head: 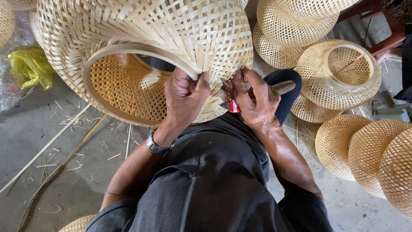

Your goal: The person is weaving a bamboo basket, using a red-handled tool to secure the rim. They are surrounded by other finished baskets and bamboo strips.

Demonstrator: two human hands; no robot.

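Your lap, in dark trousers point(206, 189), fills the bottom of the view, and the large woven bamboo basket point(146, 47) rests against your knees, tipped so its round open rim point(128, 51) faces you. Your left hand point(184, 96), with a metal wristwatch point(158, 145) on the wrist, has its fingers point(201, 83) closed tight on the rim's edge. Your right hand point(255, 101) sits just beside it, fingers wrapped around a wooden-handled tool point(283, 87) with a red band, its tip touching the weave near the rim. More woven baskets point(339, 73) are stacked on the concrete floor point(51, 141) to your right. Bamboo strips point(56, 167) lie scattered on the floor to your left, near a yellow plastic bag point(30, 66).
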